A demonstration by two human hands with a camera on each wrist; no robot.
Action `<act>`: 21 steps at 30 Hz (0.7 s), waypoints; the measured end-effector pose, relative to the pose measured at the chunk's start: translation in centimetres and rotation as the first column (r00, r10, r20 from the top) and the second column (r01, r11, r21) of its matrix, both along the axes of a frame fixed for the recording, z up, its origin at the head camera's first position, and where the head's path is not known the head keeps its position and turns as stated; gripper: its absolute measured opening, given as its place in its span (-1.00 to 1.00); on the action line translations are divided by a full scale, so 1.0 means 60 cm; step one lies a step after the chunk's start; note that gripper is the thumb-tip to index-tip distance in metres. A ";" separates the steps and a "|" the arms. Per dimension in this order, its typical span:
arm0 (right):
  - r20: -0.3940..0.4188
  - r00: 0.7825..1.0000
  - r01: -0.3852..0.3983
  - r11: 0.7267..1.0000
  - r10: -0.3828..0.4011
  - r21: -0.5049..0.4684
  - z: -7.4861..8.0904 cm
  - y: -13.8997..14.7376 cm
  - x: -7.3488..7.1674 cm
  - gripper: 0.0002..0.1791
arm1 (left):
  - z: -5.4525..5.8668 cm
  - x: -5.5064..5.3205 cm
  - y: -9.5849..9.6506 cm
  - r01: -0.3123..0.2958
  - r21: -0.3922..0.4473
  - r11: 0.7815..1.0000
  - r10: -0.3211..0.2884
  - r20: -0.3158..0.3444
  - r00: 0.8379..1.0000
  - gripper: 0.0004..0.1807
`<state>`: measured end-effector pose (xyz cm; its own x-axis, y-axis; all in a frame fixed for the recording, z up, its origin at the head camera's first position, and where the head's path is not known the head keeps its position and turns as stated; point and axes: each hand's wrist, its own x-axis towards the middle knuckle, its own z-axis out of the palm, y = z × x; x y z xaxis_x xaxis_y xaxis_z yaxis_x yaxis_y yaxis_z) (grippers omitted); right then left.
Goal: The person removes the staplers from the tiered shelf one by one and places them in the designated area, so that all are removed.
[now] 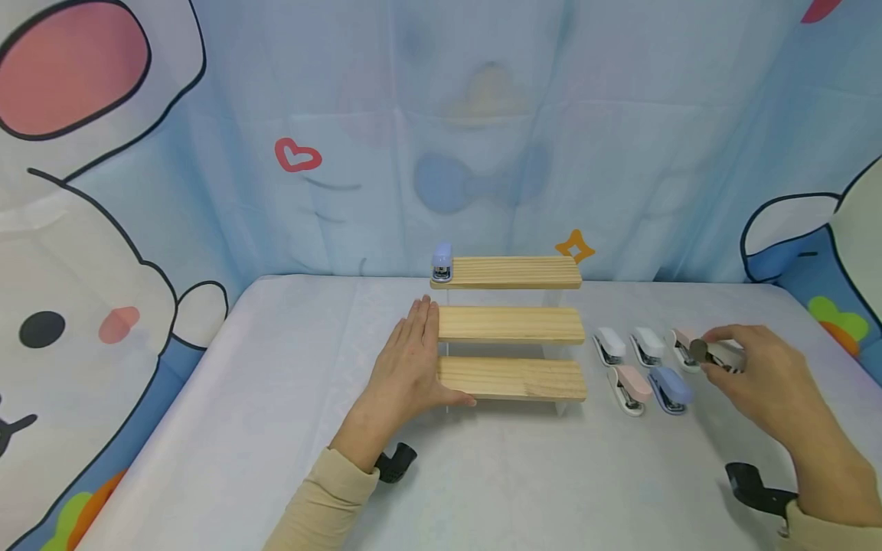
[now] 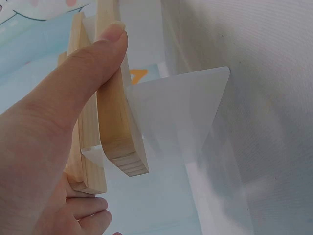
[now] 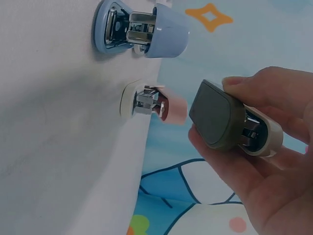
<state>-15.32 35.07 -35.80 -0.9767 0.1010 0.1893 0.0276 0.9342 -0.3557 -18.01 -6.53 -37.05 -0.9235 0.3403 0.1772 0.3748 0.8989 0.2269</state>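
My left hand (image 1: 408,356) lies with straight fingers along the left end of a three-step wooden display stand (image 1: 513,375). Its thumb presses on the front edge of the lowest board (image 2: 117,122). On the left end of the top board stands a small lilac mini stapler (image 1: 442,262). To the right of the stand, my right hand (image 1: 765,375) pinches a dark grey-green mini stapler (image 3: 215,117) between thumb and fingers, above the table. Close to that hand is a pink stapler (image 3: 173,105), with a blue stapler (image 3: 168,32) near it.
Between the stand and my right hand sit two white staplers (image 1: 610,346), another pink stapler (image 1: 630,389) and the blue one on the white tablecloth (image 1: 482,474). Clear side supports (image 2: 181,107) carry the boards. A printed blue curtain (image 1: 358,138) hangs behind the table.
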 end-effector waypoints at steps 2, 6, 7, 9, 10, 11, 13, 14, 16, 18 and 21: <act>0.028 1.000 -0.010 1.000 0.010 0.005 -0.001 0.004 -0.001 -0.53 | 0.000 0.000 0.000 0.000 0.002 1.000 0.000 -0.001 1.000 0.61; 0.092 0.995 -0.031 0.999 0.030 0.011 -0.004 0.013 -0.002 -0.52 | 0.000 0.000 0.000 0.000 0.003 1.000 0.000 0.002 1.000 0.61; 0.103 0.994 -0.037 0.999 0.036 0.015 -0.005 0.014 -0.003 -0.53 | 0.000 -0.001 0.000 0.000 0.002 1.000 0.000 0.002 1.000 0.61; 0.120 0.991 -0.054 0.998 0.051 0.021 -0.008 0.017 -0.003 -0.56 | 0.000 -0.001 0.000 0.000 0.001 1.000 0.000 0.002 1.000 0.61; 0.127 0.990 -0.065 0.998 0.062 0.023 -0.010 0.018 -0.003 -0.58 | 0.000 -0.001 0.000 0.000 0.001 1.000 0.000 0.002 1.000 0.61; 0.131 0.989 -0.074 0.997 0.070 0.024 -0.012 0.020 -0.003 -0.60 | 0.000 0.000 0.000 0.001 0.000 1.000 -0.001 0.000 1.000 0.61; 0.138 0.987 -0.086 0.996 0.082 0.025 -0.016 0.021 -0.004 -0.64 | 0.001 0.000 0.000 0.002 -0.001 1.000 -0.002 -0.002 1.000 0.61; 0.143 0.986 -0.090 0.996 0.085 0.024 -0.018 0.022 -0.005 -0.65 | 0.001 0.000 0.000 0.003 -0.003 1.000 -0.003 -0.002 1.000 0.61; 0.153 0.985 -0.089 0.996 0.084 0.021 -0.021 0.024 -0.006 -0.67 | 0.001 0.000 0.000 0.003 -0.005 1.000 -0.003 -0.003 1.000 0.62; 0.159 0.984 -0.085 0.996 0.079 0.026 -0.026 0.026 -0.008 -0.67 | 0.001 0.000 0.000 0.002 -0.009 1.000 -0.002 -0.001 1.000 0.62; 0.166 0.983 -0.083 0.996 0.076 0.033 -0.032 0.029 -0.010 -0.67 | 0.001 0.000 0.000 0.000 -0.007 1.000 0.000 0.004 1.000 0.62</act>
